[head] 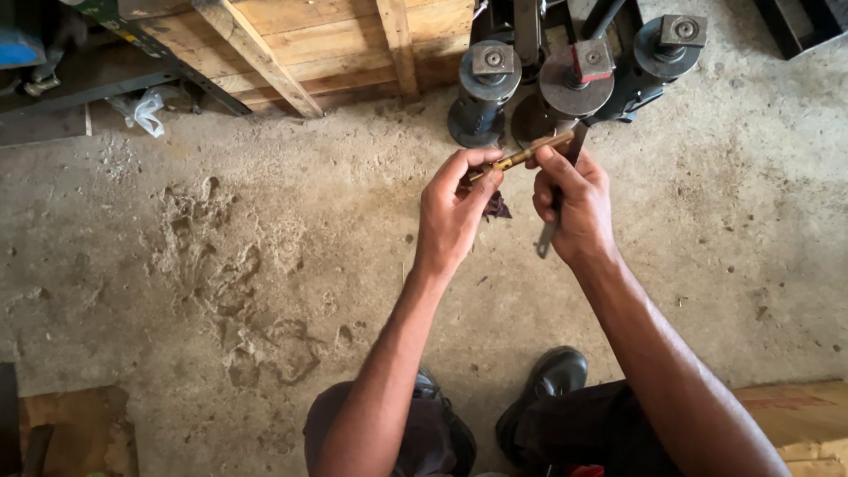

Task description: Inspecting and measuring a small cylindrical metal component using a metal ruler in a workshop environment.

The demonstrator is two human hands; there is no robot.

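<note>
Hands are held together above a dusty concrete floor [265, 265], seen from the head camera. A slim brass-coloured rod [523, 156] is pinched between them: its lower left end is gripped by the thumb and fingertips of the left hand [452, 216], and the stretch just right of that is pressed under the thumb and forefinger of the right hand [574, 208]. The rod is tilted, rising from left to right, and its upper right end juts out past the right fingertips, free of both grips. A flat grey metal tool [548, 237] is also clasped in the right hand's curled lower fingers; its end pokes out below the palm, pointing down and left. A scrap of dark red cloth [496, 208] is seen between the two hands, though whether it is held or lying on the floor cannot be told.

Three dark round metal fittings [574, 79] with square heads are stood on the floor just beyond the hands. A wooden pallet [309, 44] is propped behind them on the left. Two black shoes [552, 375] are planted near the bottom edge.
</note>
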